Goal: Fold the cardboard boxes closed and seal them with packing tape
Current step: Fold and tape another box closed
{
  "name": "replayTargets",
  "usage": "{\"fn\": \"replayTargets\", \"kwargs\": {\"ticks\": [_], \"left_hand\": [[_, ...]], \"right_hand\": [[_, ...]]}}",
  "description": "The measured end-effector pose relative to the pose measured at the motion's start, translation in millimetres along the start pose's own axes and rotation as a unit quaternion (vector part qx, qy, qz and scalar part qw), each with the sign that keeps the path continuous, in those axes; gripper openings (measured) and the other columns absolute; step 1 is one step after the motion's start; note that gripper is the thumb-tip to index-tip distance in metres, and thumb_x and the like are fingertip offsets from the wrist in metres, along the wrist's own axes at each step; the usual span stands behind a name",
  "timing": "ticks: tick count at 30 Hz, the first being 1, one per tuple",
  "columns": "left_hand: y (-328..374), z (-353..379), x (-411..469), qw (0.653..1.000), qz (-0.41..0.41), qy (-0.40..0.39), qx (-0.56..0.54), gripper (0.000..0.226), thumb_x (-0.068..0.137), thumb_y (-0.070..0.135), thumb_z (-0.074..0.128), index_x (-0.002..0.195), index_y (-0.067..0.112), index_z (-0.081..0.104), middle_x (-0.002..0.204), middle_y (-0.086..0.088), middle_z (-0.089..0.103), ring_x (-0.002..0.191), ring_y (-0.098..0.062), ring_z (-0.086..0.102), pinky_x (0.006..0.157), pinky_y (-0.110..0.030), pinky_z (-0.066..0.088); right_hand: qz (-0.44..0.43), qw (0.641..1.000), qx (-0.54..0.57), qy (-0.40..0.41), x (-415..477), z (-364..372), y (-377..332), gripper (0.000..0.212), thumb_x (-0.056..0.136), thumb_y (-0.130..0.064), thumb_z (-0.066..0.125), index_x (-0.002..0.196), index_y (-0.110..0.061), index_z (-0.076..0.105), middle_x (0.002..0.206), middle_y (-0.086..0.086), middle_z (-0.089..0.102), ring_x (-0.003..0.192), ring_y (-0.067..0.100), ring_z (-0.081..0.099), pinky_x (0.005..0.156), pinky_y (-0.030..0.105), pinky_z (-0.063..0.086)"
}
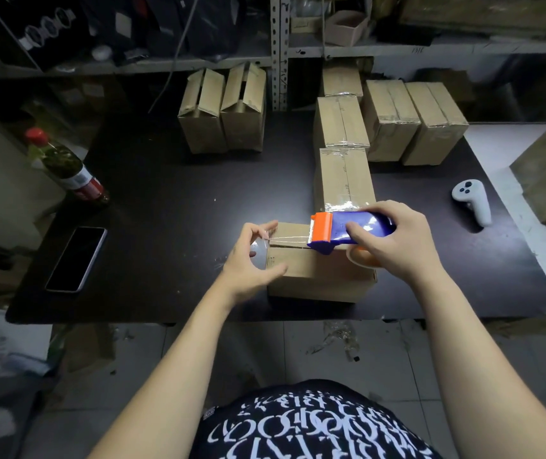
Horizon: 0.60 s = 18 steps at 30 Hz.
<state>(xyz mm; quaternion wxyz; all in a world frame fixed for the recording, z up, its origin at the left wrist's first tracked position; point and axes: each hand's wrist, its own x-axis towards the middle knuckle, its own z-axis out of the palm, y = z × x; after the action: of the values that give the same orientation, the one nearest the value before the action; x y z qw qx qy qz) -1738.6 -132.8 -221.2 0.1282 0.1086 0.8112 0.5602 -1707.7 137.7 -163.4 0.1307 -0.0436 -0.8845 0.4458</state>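
My left fingers (261, 226) pinch the tape (286, 240) taut; right fingers (381, 207) grip the dispenser (348, 230), aligning it over the box (311, 273) seam.

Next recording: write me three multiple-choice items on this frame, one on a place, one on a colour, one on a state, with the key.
1. Where on the table does the phone lie? A) near its left edge B) at its far right C) in the middle
2. What colour is the bottle cap? A) green B) red C) white
3. What is the left hand doing? A) lying flat B) holding the phone C) pinching the tape
Key: A, the phone sits by the left edge; B, the cap shows red; C, it pinches tape drawn from the dispenser in the right hand.
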Motion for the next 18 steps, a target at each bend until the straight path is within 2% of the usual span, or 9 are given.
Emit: {"fn": "replayTargets", "kwargs": {"ticks": [3, 6, 10, 14, 18], "left_hand": [[-0.6, -8.4, 3.8, 0.999, 0.005, -0.040, 0.030, 0.076, 0.069, 0.032, 0.092, 0.120, 0.034, 0.035, 0.158, 0.018, 0.039, 0.142, -0.005, 0.040, 0.115, -0.034, 0.038], [-2.4, -13.0, 10.2, 0.997, 0.003, -0.057, 0.042, 0.083, 0.069, 0.032, 0.095, 0.125, 0.037, 0.033, 0.159, 0.020, 0.036, 0.140, -0.003, 0.038, 0.118, -0.037, 0.038], [-5.5, -14.8, 14.6, 0.994, 0.009, -0.084, 0.072, 0.086, 0.067, 0.032, 0.096, 0.127, 0.040, 0.035, 0.163, 0.018, 0.030, 0.141, -0.004, 0.032, 0.115, -0.032, 0.034], [-6.4, -17.8, 20.8, 0.992, 0.033, -0.078, 0.093, 0.082, 0.065, 0.033, 0.096, 0.124, 0.039, 0.039, 0.154, 0.017, 0.039, 0.135, -0.011, 0.045, 0.108, -0.029, 0.045], [-5.4, -21.6, 24.7, 0.992, 0.044, -0.073, 0.092, 0.085, 0.060, 0.040, 0.095, 0.126, 0.037, 0.041, 0.144, 0.015, 0.047, 0.130, -0.014, 0.050, 0.090, -0.022, 0.048]], "right_hand": [[-0.001, 1.000, -0.006, -0.004, 0.3, 0.7, -1.2, 0.025, 0.076, -0.030, 0.084, 0.097, -0.036, 0.071, 0.093, -0.025, 0.065, 0.096, 0.018, 0.064, 0.079, 0.050, 0.060], [-0.004, 1.000, -0.028, -0.004, 0.7, -0.8, -5.6, 0.025, 0.078, -0.027, 0.085, 0.099, -0.027, 0.072, 0.093, -0.025, 0.063, 0.094, 0.016, 0.063, 0.084, 0.047, 0.057], [0.004, 1.000, -0.013, -0.002, 0.1, -0.6, -6.5, 0.025, 0.077, -0.024, 0.086, 0.098, -0.028, 0.072, 0.096, -0.025, 0.064, 0.096, 0.018, 0.064, 0.081, 0.049, 0.059], [0.006, 1.000, -0.015, -0.004, 0.3, -2.3, -6.8, 0.027, 0.077, -0.025, 0.087, 0.100, -0.025, 0.074, 0.097, -0.023, 0.065, 0.097, 0.017, 0.064, 0.080, 0.049, 0.060], [-0.016, 0.999, -0.043, -0.004, 2.9, -2.3, -10.9, 0.031, 0.077, -0.029, 0.086, 0.104, -0.021, 0.074, 0.097, -0.013, 0.068, 0.096, 0.015, 0.062, 0.081, 0.045, 0.059]]}}
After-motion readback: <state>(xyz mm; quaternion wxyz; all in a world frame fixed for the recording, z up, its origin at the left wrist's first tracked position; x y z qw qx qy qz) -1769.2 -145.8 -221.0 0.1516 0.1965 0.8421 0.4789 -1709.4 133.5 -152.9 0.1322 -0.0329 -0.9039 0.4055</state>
